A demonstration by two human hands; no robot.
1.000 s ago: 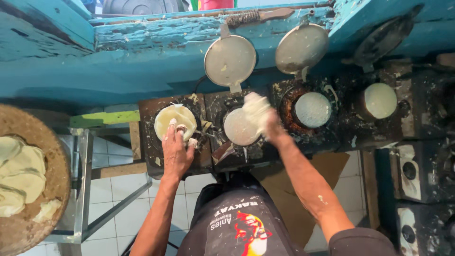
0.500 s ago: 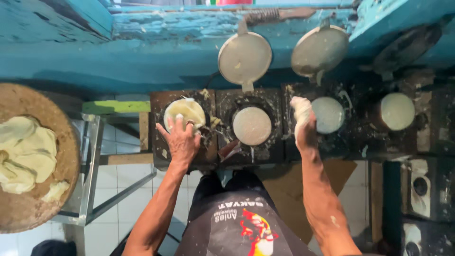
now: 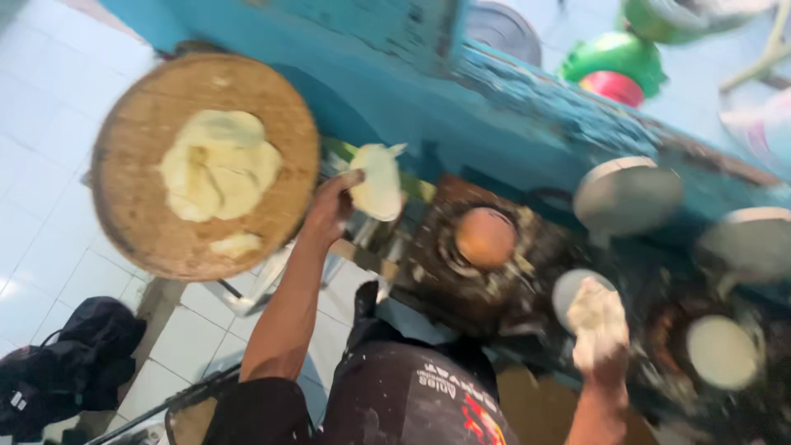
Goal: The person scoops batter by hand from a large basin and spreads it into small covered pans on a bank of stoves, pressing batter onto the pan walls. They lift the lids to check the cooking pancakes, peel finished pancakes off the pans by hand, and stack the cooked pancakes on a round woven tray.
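L hand gripping pancake, R hand battered

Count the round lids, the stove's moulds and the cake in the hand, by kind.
Raised lids: 2
Batter-filled moulds: 2
Empty mould: 1
Cake held in left hand: 1
Total: 6
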